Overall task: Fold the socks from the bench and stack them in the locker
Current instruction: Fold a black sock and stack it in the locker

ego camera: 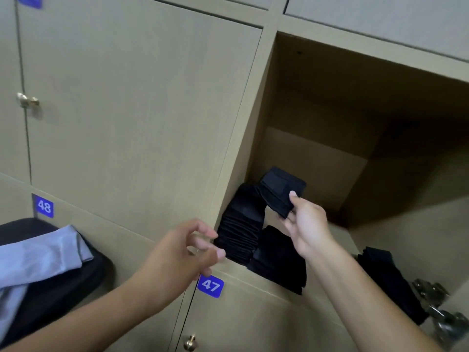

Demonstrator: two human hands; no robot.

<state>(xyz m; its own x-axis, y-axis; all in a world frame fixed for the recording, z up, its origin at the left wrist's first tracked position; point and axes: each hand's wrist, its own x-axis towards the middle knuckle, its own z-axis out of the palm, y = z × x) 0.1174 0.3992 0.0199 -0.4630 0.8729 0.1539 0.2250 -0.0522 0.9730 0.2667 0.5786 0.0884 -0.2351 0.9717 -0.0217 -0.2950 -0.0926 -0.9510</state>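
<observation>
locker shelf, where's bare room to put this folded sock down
Bare shelf lies right of the right hand and behind the sock, toward the back wall. The front left corner is crowded: tall stack, low pile.

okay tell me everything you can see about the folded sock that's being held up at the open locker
The folded sock is black, a soft knit-looking fabric doubled into a compact, roughly rectangular bundle with layered edges showing. The right hand holds it in a pinch grip at its near lower corner, thumb on top. It sits tilted inside the mouth of the open locker, above the leaning sock stack; whether it touches that stack cannot be told. The left hand is clear of it.
</observation>
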